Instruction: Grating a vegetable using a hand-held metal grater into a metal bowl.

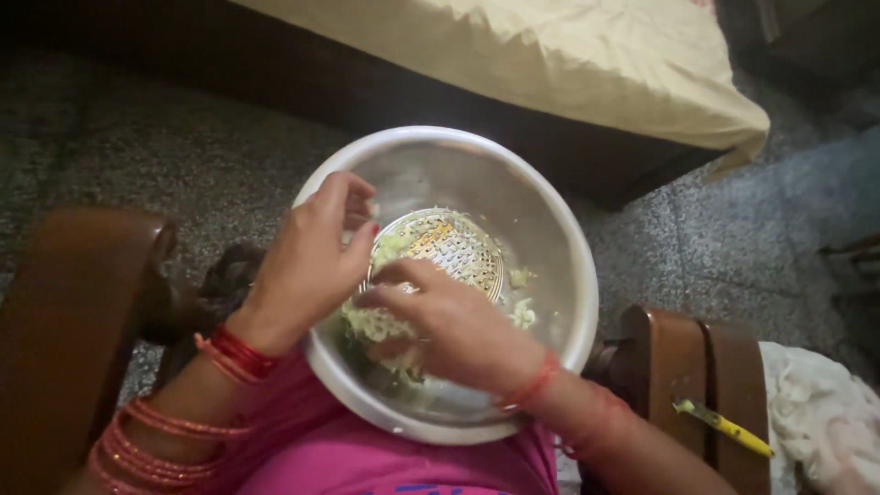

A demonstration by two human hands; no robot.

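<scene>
bare far half of steel bowl (pixel 541 211), grater (pixel 454 247) and shreds (pixel 376 321) crowding near side, chair arms (pixel 82 312) flanking

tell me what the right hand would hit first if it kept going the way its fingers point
Likely the left hand: the right hand points left across the grater in the steel bowl, fingertips nearly touching it. Depth is unclear.

— What's the floor (pixel 733 247) like?
— Speckled grey stone, dim on the left, a bit lighter to the right.
— And the furniture?
— A bed (pixel 568 64) with a pale yellow sheet runs across the top, over a dark base. Dark wooden chair arms (pixel 73 312) stand at both sides; a white cloth (pixel 825 412) lies at the right.
</scene>
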